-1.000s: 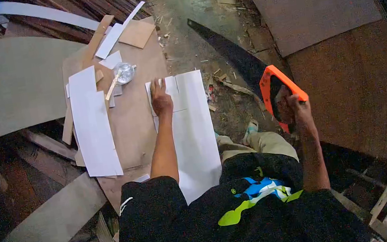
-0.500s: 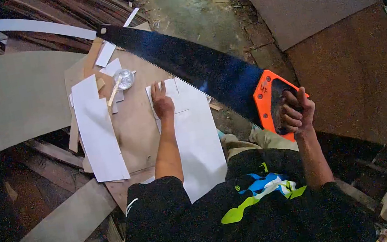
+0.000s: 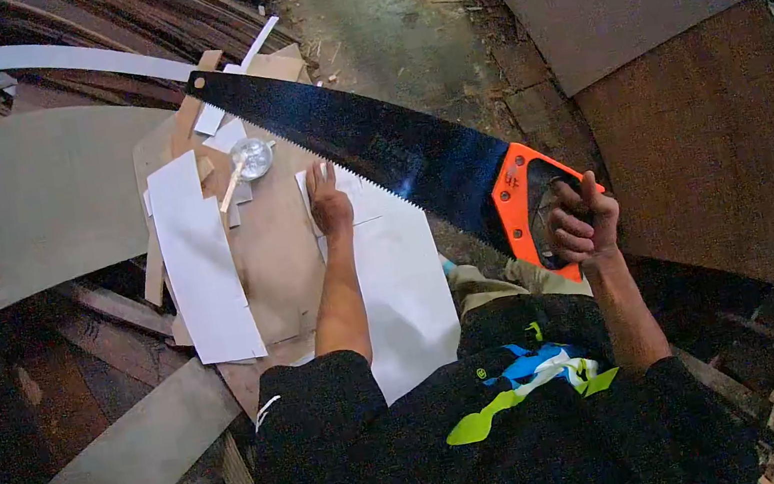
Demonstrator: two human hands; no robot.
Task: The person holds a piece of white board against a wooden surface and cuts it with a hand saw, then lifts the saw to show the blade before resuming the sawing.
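My right hand (image 3: 584, 223) is wrapped round the orange and black handle of a large handsaw (image 3: 361, 140). The dark blade slants up to the left, its teeth facing down, its tip over the far end of the work surface (image 3: 273, 260). My left hand (image 3: 331, 205) lies with fingers extended on the far left part of a white board (image 3: 398, 281), which bears thin dark lines. The blade passes just beyond my left fingertips and hides part of the board's far edge. Whether the teeth touch the board I cannot tell.
Another white board (image 3: 201, 261) lies on the left, beside a metal can (image 3: 251, 158) with a stick in it. White offcuts lie near the can. Large grey panels flank the left side, a brown panel (image 3: 697, 152) stands at the right, and long wood strips are piled at the far left.
The saw and my right hand have shifted slightly to the left, bringing the blade nearer my left fingers. My left hand stays on the board. The whole view has shifted slightly.
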